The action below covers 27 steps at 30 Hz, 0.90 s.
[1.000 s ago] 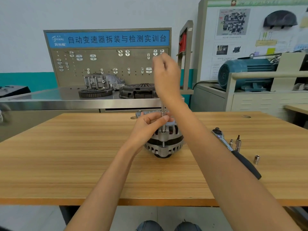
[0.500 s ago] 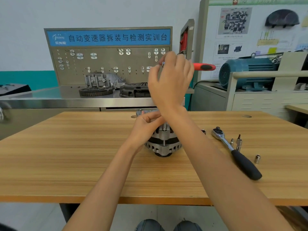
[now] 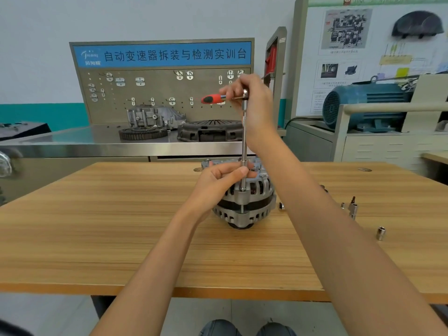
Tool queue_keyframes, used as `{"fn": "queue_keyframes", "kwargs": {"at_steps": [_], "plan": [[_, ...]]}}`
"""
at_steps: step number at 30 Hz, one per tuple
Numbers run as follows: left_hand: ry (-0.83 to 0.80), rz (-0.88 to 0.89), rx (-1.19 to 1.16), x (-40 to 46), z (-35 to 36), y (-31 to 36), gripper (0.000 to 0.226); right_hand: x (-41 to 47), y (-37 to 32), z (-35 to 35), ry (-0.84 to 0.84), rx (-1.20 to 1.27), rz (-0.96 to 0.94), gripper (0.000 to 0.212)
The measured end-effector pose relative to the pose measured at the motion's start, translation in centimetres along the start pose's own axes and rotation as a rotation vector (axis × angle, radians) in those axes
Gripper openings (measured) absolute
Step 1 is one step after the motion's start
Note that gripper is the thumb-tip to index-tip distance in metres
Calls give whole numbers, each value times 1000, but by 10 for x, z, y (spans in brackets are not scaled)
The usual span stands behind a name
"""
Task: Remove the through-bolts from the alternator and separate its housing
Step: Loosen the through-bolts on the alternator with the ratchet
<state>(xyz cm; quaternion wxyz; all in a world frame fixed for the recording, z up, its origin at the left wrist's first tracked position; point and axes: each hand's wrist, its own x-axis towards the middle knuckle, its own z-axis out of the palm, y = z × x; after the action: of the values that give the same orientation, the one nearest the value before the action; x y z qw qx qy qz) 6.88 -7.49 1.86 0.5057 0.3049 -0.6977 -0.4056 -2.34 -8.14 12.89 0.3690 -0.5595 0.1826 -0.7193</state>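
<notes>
A silver alternator [image 3: 244, 207] stands on the wooden table [image 3: 121, 226], pulley end down. A long extension bar [image 3: 244, 146] rises upright from a through-bolt at the near side of its housing. My right hand [image 3: 252, 103] grips the head of a red-handled ratchet [image 3: 213, 99] on top of the bar, with the handle pointing left. My left hand [image 3: 218, 180] rests on the alternator's top and pinches the lower part of the bar.
Loose sockets and bits [image 3: 352, 208] and one single socket [image 3: 380, 233] lie on the table to the right, partly behind my right forearm. A steel bench [image 3: 97, 144] with gearbox parts [image 3: 152, 117] and a pegboard [image 3: 164, 93] stands behind. A blue motor [image 3: 363, 105] sits at the right.
The red ratchet handle has swung round from pointing right to pointing left as my right hand turned it. My left hand kept its hold on the bar and alternator.
</notes>
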Motion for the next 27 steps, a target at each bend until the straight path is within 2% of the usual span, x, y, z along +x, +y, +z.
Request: {"fn": "queue_keyframes", "kwargs": {"at_steps": [2,4,6,7,12,18,23,25,27], "plan": [[7,3,-23,0,0,-2,23,-10,7,4,110,-375,-257,28],[25,12,-24,2,1,-4,25,-18,16,3,268,-931,-486,9],[38,12,-51,2,3,-4,24,-20,21,1,425,-1364,-554,19],[34,15,-59,3,4,-4,21,-20,21,-1,439,-1454,-561,24],[-19,37,33,0,1,1,17,-14,17,-15,318,-1445,-580,32],[-59,-25,96,2,-2,3,40,-10,15,-11,353,-1395,-577,36],[-78,16,139,3,-4,-2,31,-5,18,-8,306,-1365,-601,34],[-84,43,131,3,-5,-3,27,-5,18,-7,242,-1282,-591,34],[-81,52,125,3,-6,-5,29,-5,16,-7,103,-1056,-506,31]]}}
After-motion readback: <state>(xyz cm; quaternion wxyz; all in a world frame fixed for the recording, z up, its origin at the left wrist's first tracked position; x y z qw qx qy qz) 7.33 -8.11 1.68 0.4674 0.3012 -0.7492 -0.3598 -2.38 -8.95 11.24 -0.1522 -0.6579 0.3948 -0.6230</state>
